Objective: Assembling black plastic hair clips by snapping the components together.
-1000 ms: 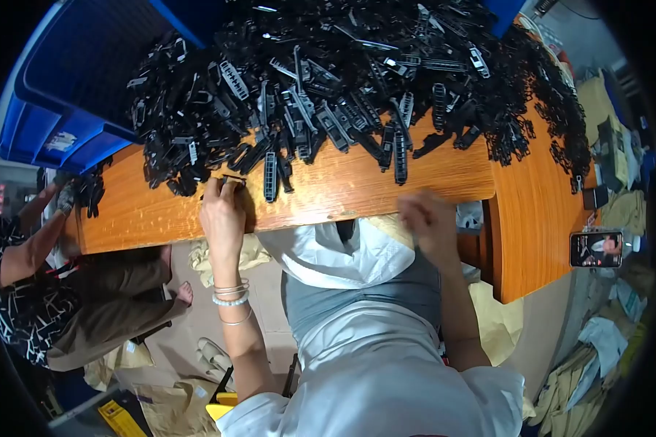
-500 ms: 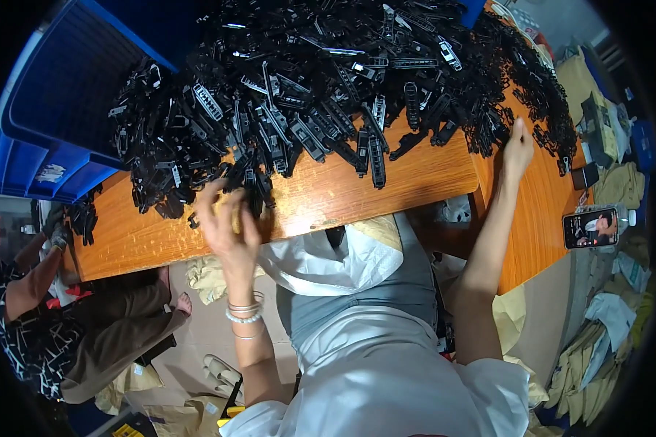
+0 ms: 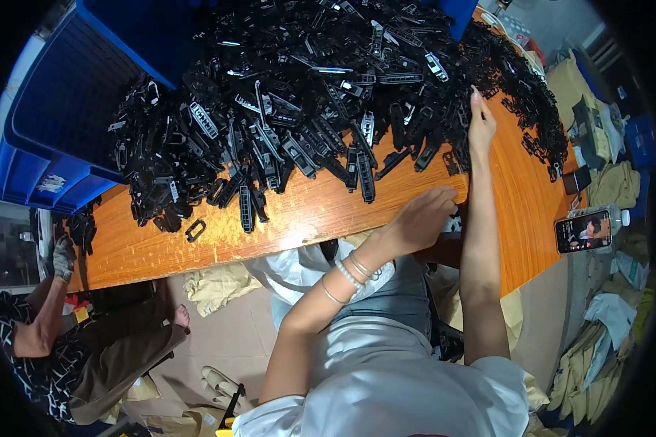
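Observation:
A large heap of black plastic clip-like parts (image 3: 299, 95) covers the back of the wooden table (image 3: 320, 218). My left hand (image 3: 421, 220) reaches across to the table's front right corner. Its fingers are curled, and whatever they may hold is hidden. My right hand (image 3: 481, 131) is at the heap's right edge, seen from the thumb side with the fingers drawn together. No piece in it can be made out. A small black frame-shaped part (image 3: 456, 163) lies near the corner, between the two hands. Another small black frame (image 3: 195, 231) lies apart at the front left.
A blue crate (image 3: 62, 164) stands at the left of the heap. More black parts (image 3: 539, 109) trail along the right-hand table, near a lit phone (image 3: 584, 231). Over my lap is a white sack (image 3: 291, 273). At far left a gloved co-worker's hand (image 3: 63, 258) touches the table's end.
My left hand has swung right from the heap's front left to the table's right corner, its fingers now curled. My right hand has moved left and farther away along the heap's edge.

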The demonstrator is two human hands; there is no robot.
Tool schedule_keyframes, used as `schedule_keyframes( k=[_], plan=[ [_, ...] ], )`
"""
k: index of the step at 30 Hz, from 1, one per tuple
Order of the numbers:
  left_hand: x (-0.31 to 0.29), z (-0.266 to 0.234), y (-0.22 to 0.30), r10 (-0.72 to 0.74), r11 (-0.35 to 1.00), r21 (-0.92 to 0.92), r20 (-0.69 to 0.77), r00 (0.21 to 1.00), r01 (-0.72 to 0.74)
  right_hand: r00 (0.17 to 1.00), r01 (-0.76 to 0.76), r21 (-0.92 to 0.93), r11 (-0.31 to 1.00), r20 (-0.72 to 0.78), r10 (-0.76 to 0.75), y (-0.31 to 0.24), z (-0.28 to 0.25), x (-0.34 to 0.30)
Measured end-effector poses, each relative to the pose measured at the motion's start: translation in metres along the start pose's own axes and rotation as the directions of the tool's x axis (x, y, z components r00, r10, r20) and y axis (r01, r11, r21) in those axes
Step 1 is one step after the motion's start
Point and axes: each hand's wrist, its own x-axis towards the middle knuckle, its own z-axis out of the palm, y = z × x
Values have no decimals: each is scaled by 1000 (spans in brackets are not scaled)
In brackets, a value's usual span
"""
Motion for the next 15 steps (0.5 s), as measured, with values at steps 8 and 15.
schedule_keyframes(
  k=[8, 15],
  plan=[
    [11, -1, -10, -20, 995, -95, 39, 999, 23, 996, 11, 50, 999, -87, -6, 4, 17, -7],
    [2, -27, -1, -112, 970, -218, -7, 994, 108, 983, 77, -34, 996, -163, -82, -15, 37, -35]
  ],
)
